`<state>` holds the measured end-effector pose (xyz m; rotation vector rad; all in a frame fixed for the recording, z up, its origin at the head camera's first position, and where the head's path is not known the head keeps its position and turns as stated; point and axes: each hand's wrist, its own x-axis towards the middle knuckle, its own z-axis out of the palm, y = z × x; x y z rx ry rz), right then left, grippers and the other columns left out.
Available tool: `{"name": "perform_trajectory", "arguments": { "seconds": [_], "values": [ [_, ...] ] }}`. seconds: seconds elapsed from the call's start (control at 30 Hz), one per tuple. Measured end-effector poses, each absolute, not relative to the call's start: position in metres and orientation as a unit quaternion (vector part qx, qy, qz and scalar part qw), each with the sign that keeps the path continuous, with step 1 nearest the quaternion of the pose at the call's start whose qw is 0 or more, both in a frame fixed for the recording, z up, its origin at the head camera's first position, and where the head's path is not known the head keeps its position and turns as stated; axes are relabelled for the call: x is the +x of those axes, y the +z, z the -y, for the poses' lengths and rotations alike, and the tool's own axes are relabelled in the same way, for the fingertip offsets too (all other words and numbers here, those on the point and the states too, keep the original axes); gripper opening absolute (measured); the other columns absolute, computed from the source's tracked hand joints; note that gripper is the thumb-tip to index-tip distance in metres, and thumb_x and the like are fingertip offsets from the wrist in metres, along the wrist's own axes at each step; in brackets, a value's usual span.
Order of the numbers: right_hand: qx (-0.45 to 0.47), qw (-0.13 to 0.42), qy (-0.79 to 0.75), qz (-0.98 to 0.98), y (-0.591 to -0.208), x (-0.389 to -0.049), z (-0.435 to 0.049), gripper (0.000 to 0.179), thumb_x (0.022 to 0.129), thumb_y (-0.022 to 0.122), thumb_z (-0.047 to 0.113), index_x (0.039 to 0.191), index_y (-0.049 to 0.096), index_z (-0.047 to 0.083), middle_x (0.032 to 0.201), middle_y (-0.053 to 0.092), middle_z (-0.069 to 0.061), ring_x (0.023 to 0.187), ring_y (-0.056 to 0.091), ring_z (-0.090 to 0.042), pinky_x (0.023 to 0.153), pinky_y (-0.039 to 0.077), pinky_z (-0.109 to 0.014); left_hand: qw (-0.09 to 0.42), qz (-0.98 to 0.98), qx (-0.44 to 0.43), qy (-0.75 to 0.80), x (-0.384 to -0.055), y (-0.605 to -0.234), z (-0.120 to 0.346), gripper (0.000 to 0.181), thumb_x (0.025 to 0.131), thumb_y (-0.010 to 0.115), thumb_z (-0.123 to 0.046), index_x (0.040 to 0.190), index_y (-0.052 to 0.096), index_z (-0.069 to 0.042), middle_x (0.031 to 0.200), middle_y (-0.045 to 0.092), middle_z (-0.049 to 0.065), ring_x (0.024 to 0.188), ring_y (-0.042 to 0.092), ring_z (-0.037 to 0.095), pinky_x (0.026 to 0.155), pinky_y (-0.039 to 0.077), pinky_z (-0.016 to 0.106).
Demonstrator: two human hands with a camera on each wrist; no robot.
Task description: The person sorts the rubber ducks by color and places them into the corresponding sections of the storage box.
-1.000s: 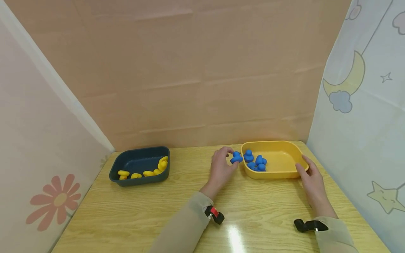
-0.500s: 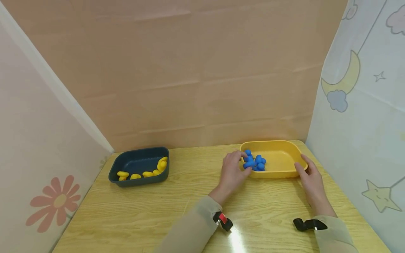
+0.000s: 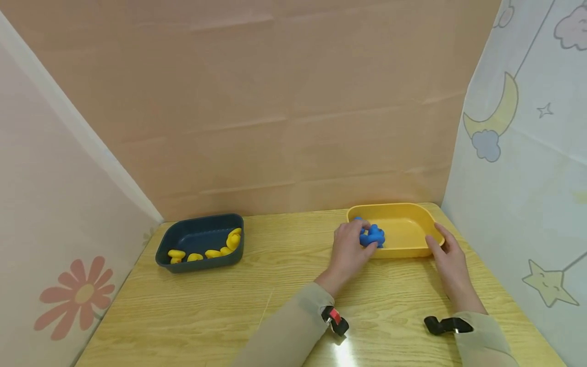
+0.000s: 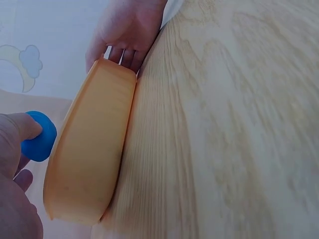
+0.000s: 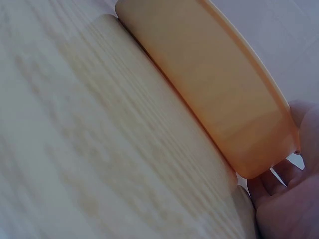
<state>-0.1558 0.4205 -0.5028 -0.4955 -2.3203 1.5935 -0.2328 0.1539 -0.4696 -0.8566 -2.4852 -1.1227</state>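
Observation:
My left hand [image 3: 347, 251] pinches a blue toy duck [image 4: 41, 139] between thumb and fingers. In the head view it is over the left part of the yellow tub [image 3: 407, 233]; in the left wrist view the duck shows just past the rim. Other blue ducks [image 3: 357, 219] lie in that tub, partly hidden by the hand and the held duck. At the tub's right end, my right hand [image 3: 451, 262] holds the corner, thumb at the rim and fingers around the outer wall [image 5: 214, 94].
A dark blue tub [image 3: 197, 266] stands at the table's left back, with several yellow toy ducks [image 3: 234, 241] along its front and right side. Wood tabletop [image 3: 206, 316] lies between and before the tubs. A tan backdrop [image 3: 293, 112] rises behind, with printed side walls [image 3: 518, 193].
My left hand has carried the blue duck rightward from beside the yellow tub to over its inside. The right hand has stayed at the tub's right corner.

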Motion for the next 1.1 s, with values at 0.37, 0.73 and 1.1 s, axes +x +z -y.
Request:
{"name": "perform_trajectory", "arguments": {
  "seconds": [0.37, 0.73, 1.1],
  "values": [
    [-0.167, 0.140, 0.560, 0.799, -0.502, -0.158, -0.416, 0.079, 0.114, 0.052, 0.055, 0.179, 0.021, 0.022, 0.181, 0.015, -0.020, 0.132, 0.035, -0.026, 0.085, 0.039, -0.007, 0.135, 0.872, -0.288, -0.373, -0.238, -0.475, -0.170, 0.036, 0.100, 0.086, -0.032, 0.131, 0.072, -0.021, 0.126, 0.076, -0.010, 0.120, 0.062, 0.013, 0.118, 0.041, 0.038],
    [-0.172, 0.140, 0.556, 0.801, -0.503, -0.160, -0.416, 0.078, 0.115, 0.051, 0.055, 0.179, 0.020, 0.022, 0.182, 0.013, -0.020, 0.141, 0.033, -0.030, 0.090, 0.038, -0.003, 0.155, 0.882, -0.274, -0.351, -0.245, -0.476, -0.165, 0.042, 0.101, 0.085, -0.027, 0.140, 0.072, -0.020, 0.133, 0.075, -0.006, 0.117, 0.060, 0.014, 0.119, 0.038, 0.035],
    [-0.183, 0.140, 0.539, 0.810, -0.502, -0.157, -0.419, 0.077, 0.116, 0.050, 0.054, 0.179, 0.020, 0.021, 0.171, 0.027, -0.023, 0.129, 0.035, -0.033, 0.082, 0.038, -0.009, 0.183, 0.862, -0.275, -0.384, -0.244, -0.481, -0.140, 0.039, 0.102, 0.083, -0.021, 0.139, 0.072, -0.014, 0.135, 0.074, -0.005, 0.126, 0.062, 0.019, 0.121, 0.039, 0.039]
  ]
}}
